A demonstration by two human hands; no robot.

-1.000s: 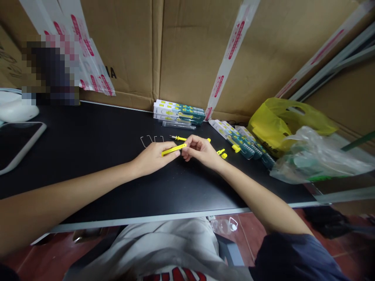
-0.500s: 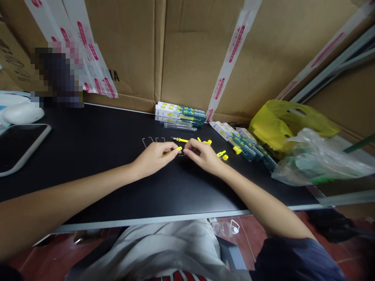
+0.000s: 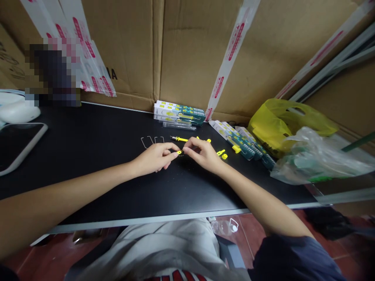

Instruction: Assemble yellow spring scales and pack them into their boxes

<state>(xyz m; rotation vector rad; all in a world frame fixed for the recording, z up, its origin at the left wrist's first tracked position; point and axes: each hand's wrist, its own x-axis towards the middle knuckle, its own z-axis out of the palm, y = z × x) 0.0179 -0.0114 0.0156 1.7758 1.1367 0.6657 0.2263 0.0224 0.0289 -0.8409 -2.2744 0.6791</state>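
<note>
Over the black table (image 3: 123, 203), my left hand (image 3: 152, 159) is closed, pinching a small yellow plastic part (image 3: 179, 152) between thumb and forefinger. Facing it, my right hand (image 3: 204, 154) is closed too, its fingertips at the end of that part. They hold something thin and fine, too small to name. Just behind the hands lies a yellow rod with a dark metal tip (image 3: 180, 139), partly covered by my right hand. Bent metal wires (image 3: 150, 140) rest beyond my left hand. To the right of my right hand are small yellow plastic pieces (image 3: 221, 153).
Printed slim boxes (image 3: 175, 110) are stacked against the cardboard (image 3: 184, 58), with clear plastic tubes (image 3: 179, 126) before them. More boxes (image 3: 234, 139) lie at right, beside a yellow bag (image 3: 263, 125) and a clear bag (image 3: 310, 164). A phone (image 3: 22, 144) lies at left.
My left hand has turned slightly and its lower fingers have loosened, the yellow part now tilting at its fingertips. My right hand stays nearly in place. The view has shifted a little.
</note>
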